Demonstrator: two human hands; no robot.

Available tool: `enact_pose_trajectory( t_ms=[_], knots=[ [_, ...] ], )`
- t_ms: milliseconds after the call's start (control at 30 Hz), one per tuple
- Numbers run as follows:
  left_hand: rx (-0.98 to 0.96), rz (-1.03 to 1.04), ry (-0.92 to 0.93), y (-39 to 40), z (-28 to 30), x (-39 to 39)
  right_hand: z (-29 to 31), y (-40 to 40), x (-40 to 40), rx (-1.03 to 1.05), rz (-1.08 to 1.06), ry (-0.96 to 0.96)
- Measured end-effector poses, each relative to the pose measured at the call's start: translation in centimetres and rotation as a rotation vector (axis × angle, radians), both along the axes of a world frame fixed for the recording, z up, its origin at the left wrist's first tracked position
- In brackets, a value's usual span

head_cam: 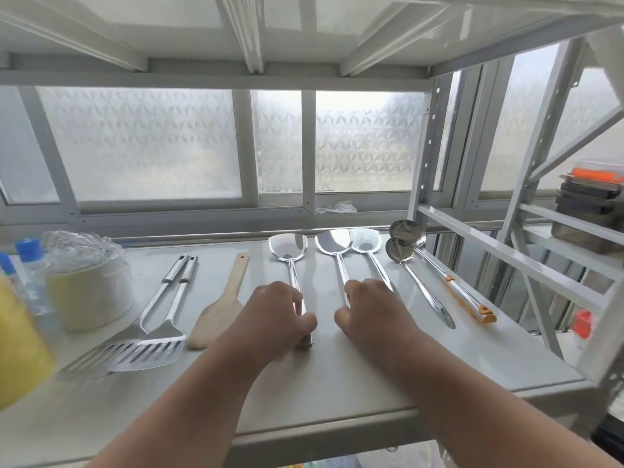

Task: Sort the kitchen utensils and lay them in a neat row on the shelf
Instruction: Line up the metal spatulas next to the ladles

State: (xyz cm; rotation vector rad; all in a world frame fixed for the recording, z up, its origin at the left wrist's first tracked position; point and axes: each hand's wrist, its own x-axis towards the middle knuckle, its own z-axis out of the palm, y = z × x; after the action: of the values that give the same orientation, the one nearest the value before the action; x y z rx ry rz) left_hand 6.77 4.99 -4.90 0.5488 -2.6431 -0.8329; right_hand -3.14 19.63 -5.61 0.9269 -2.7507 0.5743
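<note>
The utensils lay on the grey shelf (337, 373), handles mostly toward six o'clock. At nine o'clock lay two slotted turners (148, 346) side by side, blades near the front edge, with a wooden spatula (219, 309) just beside them. The left hand (280, 315) was curled shut around the handle of a steel turner (288, 248), whose blade pointed to twelve o'clock. The right hand (368, 312) was closed over the handles of two more steel turners (349, 243) — their blades touched, the left one overlapping the other, at twelve o'clock. At two o'clock lay two ladles (405, 241), bowls touching, one handle carrying orange trim. At the far nine o'clock end stood a yellowish tub (91, 292) wrapped in clear plastic and blue-capped bottles (30, 265) — blurred there.
</note>
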Motion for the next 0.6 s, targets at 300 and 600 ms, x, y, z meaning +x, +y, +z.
enact_pose_trajectory(
  t_ms=[300,600],
  knots=[
    [-0.048,0.012,0.038,-0.2,-0.3,0.6,-0.5,-0.2,0.2,-0.072,0.017,0.079],
    [-0.013,0.064,0.019,-0.4,0.2,1.6,-0.9,-0.2,1.0,-0.101,-0.032,0.081]
  ],
)
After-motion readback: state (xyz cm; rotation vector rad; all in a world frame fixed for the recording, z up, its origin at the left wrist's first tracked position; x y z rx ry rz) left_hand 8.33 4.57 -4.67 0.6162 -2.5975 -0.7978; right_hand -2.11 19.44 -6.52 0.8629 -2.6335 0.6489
